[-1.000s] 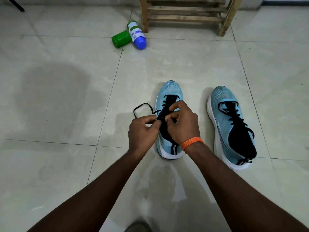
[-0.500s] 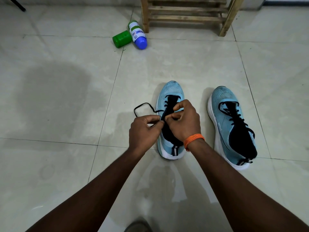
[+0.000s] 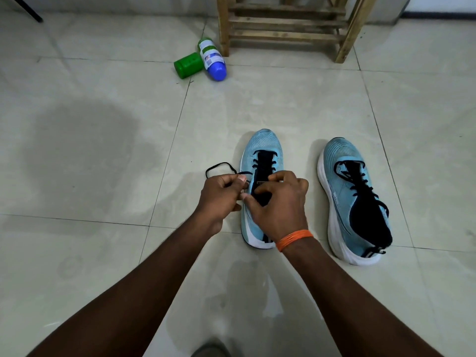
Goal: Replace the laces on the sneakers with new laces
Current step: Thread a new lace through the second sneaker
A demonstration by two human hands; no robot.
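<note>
Two light-blue sneakers stand on the tiled floor, toes pointing away. The left sneaker (image 3: 262, 145) has a black lace (image 3: 219, 166) that loops out to its left side. My left hand (image 3: 221, 197) pinches that lace beside the shoe. My right hand (image 3: 280, 202), with an orange band at the wrist, lies over the shoe's black tongue with fingers curled on the lacing. The right sneaker (image 3: 353, 202) stands apart, fully laced in black, untouched.
A green bottle (image 3: 186, 65) and a white bottle with a blue cap (image 3: 213, 60) lie on the floor at the back. A wooden rack (image 3: 286, 24) stands behind them. Pale floor tiles (image 3: 90, 150) spread to the left.
Both hands have shifted slightly toward the shoe's heel along the lacing. The lace loop at the left stays roughly where it was. The right sneaker has not moved.
</note>
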